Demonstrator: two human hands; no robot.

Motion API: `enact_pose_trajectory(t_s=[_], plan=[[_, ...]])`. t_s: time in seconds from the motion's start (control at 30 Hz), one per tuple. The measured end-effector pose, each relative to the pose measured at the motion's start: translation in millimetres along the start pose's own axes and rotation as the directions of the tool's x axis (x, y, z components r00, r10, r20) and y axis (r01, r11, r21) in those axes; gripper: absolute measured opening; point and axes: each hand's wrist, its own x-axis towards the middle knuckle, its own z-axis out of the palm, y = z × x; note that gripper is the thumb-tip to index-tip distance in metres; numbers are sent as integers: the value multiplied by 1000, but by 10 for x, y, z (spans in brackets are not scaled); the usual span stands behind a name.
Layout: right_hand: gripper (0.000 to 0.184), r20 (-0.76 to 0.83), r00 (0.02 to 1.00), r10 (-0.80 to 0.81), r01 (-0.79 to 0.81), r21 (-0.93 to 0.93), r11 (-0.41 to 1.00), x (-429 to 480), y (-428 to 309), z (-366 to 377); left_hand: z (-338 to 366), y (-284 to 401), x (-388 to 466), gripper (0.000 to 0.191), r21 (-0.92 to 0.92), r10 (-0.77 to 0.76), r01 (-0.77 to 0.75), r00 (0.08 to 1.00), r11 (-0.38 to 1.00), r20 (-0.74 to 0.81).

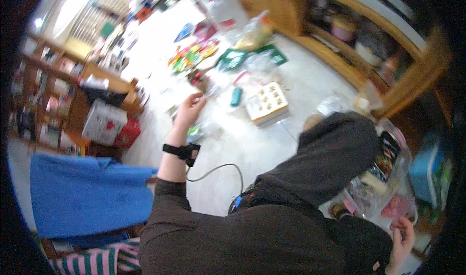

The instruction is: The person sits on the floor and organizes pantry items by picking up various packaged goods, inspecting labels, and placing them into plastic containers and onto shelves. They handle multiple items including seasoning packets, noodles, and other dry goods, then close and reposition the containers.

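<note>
My left hand (190,109), with a black strap and device on the wrist, reaches out over the floor beside a small brown item with red parts (198,79). Its fingers are curled, and blur hides whether something thin is between them. At the lower right, my right hand (402,235) hangs with bent, parted fingers near a clear plastic bag of mixed items (378,187); nothing shows in it. On the tiled floor ahead lie a white and yellow box (267,104), a teal cylindrical object (236,96), colourful snack packets (194,54) and green packages (232,59).
A wooden cabinet (327,56) with open shelves stands at the upper right. Full shelves and cardboard boxes (105,122) line the left side. A blue cloth (91,195) hangs at the lower left. A black cable (233,164) curves near my waist.
</note>
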Motion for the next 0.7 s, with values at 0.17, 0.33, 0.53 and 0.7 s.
enact_pose_trajectory(t_s=[0.17, 0.33, 0.53, 0.7], plan=[[36, 318, 942, -112, 143, -76, 987, 522, -514, 256, 529, -1967, -406, 55, -92, -610, 611, 791, 787, 39], [33, 319, 948, 9, 30, -116, 993, 639, -933, 439, 1434, -2518, -372, 73, -600, -736, 683, 641, 417, 217], [32, 324, 940, 110, -32, -237, 971, 815, -1131, 603, 2003, -2208, 809, 93, -666, -701, 542, 712, 512, 40], [33, 306, 938, 161, -138, -97, 986, 951, -1041, 663, 2172, -1727, 1383, 93, -425, -816, 701, 438, 572, -377]])
